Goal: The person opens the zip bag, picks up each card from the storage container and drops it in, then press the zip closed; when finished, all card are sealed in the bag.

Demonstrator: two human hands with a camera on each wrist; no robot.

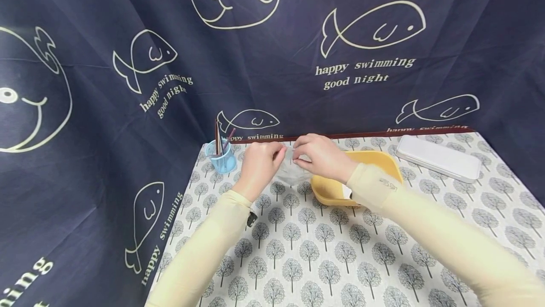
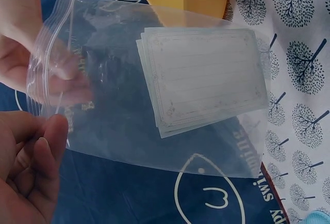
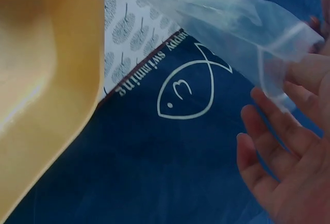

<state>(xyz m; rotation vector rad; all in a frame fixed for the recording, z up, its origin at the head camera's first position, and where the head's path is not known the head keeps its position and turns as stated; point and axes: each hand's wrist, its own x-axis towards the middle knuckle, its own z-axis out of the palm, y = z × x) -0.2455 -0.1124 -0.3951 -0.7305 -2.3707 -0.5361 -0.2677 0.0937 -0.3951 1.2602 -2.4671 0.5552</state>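
Note:
Held up above the table is a clear zip bag point(image 2: 113, 131), its ribbed opening toward my hands. Inside it lies a small stack of pale, lined cards point(image 2: 206, 74) with decorated borders. My left hand point(image 1: 261, 162) pinches one end of the bag's opening between thumb and finger. At the other end, my right hand point(image 1: 321, 155) grips the bag's edge with thumb and index finger, while the other fingers point(image 3: 273, 157) spread loosely. Some right fingertips show through the clear plastic in the left wrist view.
A yellow basket point(image 1: 392, 167) stands beneath my right forearm, with something white point(image 1: 347, 191) inside. Behind it to the right lies a long white case point(image 1: 440, 158). A blue cup point(image 1: 224, 164) holding pencils stands at the back left. Dark fish-print curtain point(image 1: 272, 84) hangs behind the tree-patterned tablecloth point(image 1: 306, 259).

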